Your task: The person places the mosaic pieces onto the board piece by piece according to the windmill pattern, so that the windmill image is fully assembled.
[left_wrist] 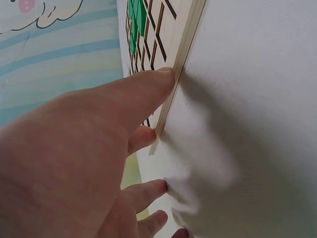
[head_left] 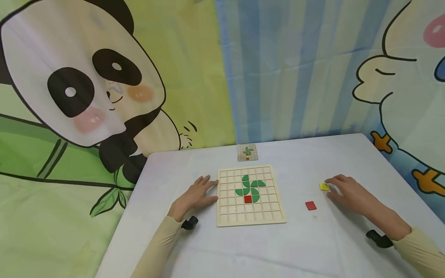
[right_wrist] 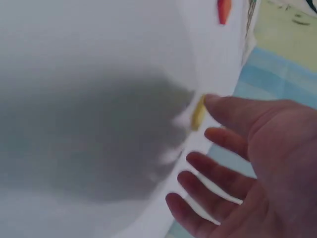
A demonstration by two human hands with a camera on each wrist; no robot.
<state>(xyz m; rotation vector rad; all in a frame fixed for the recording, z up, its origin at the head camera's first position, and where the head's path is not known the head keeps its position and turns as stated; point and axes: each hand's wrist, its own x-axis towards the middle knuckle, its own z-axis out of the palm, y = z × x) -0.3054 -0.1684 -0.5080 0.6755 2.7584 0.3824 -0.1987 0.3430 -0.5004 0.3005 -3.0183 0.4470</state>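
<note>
A square wooden grid board point(head_left: 227, 216) lies on the white table, bearing several green quarter-round pieces point(head_left: 245, 191) and a red square tile point(head_left: 248, 199). My left hand point(head_left: 194, 195) rests at the board's left edge, thumb and a fingertip touching its side, the other fingers spread on the cloth. Off to the right, my right hand point(head_left: 351, 195) has its fingers extended around a yellow square tile point(head_left: 323, 187). In the right wrist view the thumb is close by the yellow tile point(right_wrist: 198, 114), and the other fingers are spread apart. Contact there is blurred.
A loose red tile point(head_left: 311, 205) lies between the board and my right hand. Behind the board is a small pattern card point(head_left: 247, 152) showing a similar green figure. A printed cartoon cloth point(head_left: 194, 77) hangs along the table's point(head_left: 295, 154) far edge.
</note>
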